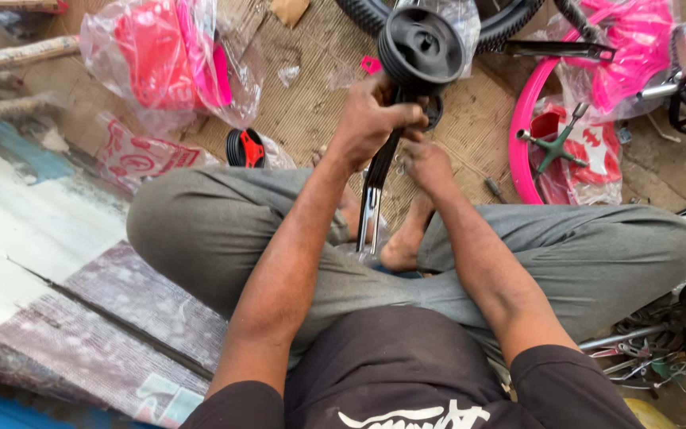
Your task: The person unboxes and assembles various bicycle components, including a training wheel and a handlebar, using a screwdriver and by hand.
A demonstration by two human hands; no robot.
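Observation:
I sit cross-legged on the floor. My left hand (371,119) grips the black metal bracket (376,187) of a small black training wheel (422,46), which stands up above my fingers. The bracket's chrome lower end rests between my feet. My right hand (426,163) pinches at the bracket just below the wheel's hub, fingers closed on a small part I cannot make out.
A pink bicycle frame (527,135) and a cross wrench (553,144) lie to the right. Pink parts in clear plastic bags (164,56) sit at the upper left. A second small wheel (245,148) lies by my left knee. Loose tools (637,349) are at the right.

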